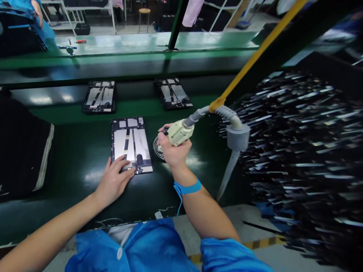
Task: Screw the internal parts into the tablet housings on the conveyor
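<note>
An opened tablet (143,141) lies flat on the green work surface, with silvery panels and dark ribbon cables showing. My left hand (115,180) rests on its lower left corner, fingers stretched out and apart. Just right of the tablet, my right hand (176,153) is wrapped round a cream-coloured handheld tool (180,132). The tool has a round, slotted disc (157,147) at its lower end, partly hidden by the fingers. A grey corded hose leaves its top, tied to a yellow strap (249,64). A blue wrist strap (190,187) circles my right wrist.
Two more opened tablets, one left (99,97) and one right (174,93), lie farther back. A black bulky object (22,147) stands at left. On the right is a large rack of dark, thin pieces (300,151), blurred. A co-worker's arm (38,13) shows across the line.
</note>
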Motion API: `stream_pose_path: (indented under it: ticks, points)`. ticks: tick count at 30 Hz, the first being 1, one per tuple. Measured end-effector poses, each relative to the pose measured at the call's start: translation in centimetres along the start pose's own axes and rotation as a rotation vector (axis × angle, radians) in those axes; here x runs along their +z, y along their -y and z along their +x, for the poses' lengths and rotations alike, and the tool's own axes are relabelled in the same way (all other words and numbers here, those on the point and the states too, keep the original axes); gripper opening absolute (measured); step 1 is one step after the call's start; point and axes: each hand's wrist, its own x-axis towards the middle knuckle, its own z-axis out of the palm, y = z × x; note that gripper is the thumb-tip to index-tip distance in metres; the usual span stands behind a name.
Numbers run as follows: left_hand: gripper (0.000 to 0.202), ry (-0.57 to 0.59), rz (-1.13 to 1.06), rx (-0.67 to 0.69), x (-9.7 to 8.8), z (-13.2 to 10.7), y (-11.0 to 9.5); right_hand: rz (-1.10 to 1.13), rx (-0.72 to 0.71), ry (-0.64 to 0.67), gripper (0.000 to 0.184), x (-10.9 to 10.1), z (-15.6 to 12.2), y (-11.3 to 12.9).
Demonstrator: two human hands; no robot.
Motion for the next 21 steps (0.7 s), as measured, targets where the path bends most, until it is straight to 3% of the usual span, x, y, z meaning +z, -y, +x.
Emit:
stream_pose_path:
  ticks: [6, 13, 21]
  points:
    - [0.027, -0.081, -0.001, 0.029, 0.9, 1.5, 0.7, 0.001, 0.018, 0.004, 0.017, 0.0, 0.0, 0.0]
    - [0.024, -0.065, -0.065, 0.013, 0.6, 1.5, 0.5, -0.034, -0.030, -0.030, 0.018, 0.2, 0.5, -0.6]
    - [0.027, -0.053, -0.072, 0.054, 0.7, 1.5, 0.6, -0.004, 0.015, -0.023, 0.018, 0.7, 0.7, -1.0]
